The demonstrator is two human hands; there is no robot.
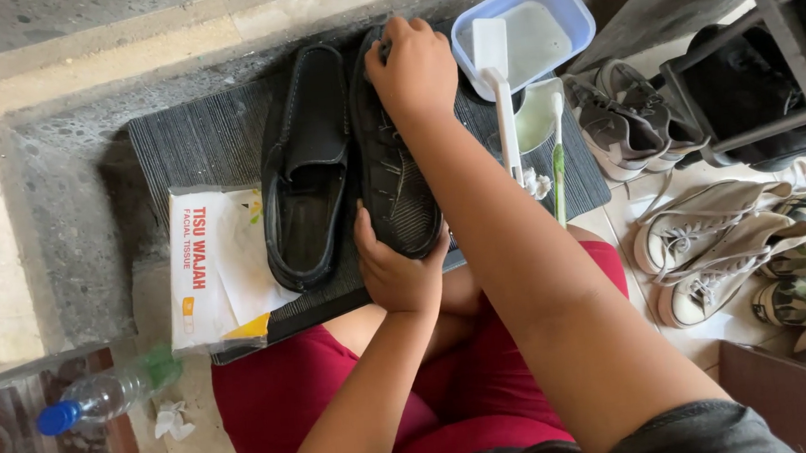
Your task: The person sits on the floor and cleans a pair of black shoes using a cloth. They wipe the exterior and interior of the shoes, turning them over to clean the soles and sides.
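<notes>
Red shorts nearest the lens. Left hand cups the heel end of a black loafer turned on its side on the grey mat; right hand curls over its toe end. Second loafer lies just beside it.

I see my left hand cupping the heel of a black leather loafer turned sole-up, while my right hand presses on its toe end. Its upright black twin loafer lies just beside it on a dark grey ribbed mat. A white facial tissue packet overlaps the mat's left edge. A pale blue plastic tub holds a white brush.
</notes>
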